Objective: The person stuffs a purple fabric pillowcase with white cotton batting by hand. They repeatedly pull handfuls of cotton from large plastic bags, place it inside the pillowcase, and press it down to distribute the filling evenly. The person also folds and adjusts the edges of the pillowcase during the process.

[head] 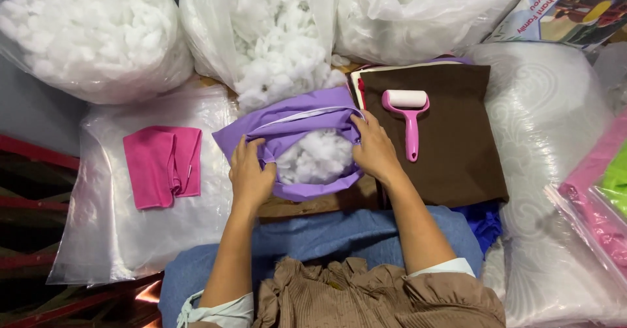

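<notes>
Pink folded cloth [163,166] lies on clear plastic at left. Left hand [250,176] and right hand [375,148] each pinch an edge of the purple cover [287,127] at centre, apparently holding its opening wide around white stuffing [317,158]. Pink lint roller [408,119] rests on brown fabric [450,151]. Stuffing bags [85,34] crowd the wooden work surface.

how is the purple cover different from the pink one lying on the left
The purple cover is open, bulging with white stuffing, and gripped at its opening by the left hand and right hand. The pink cover lies flat, folded and untouched on a clear plastic bag. The purple one looks larger. Both are plain fabric.
</notes>
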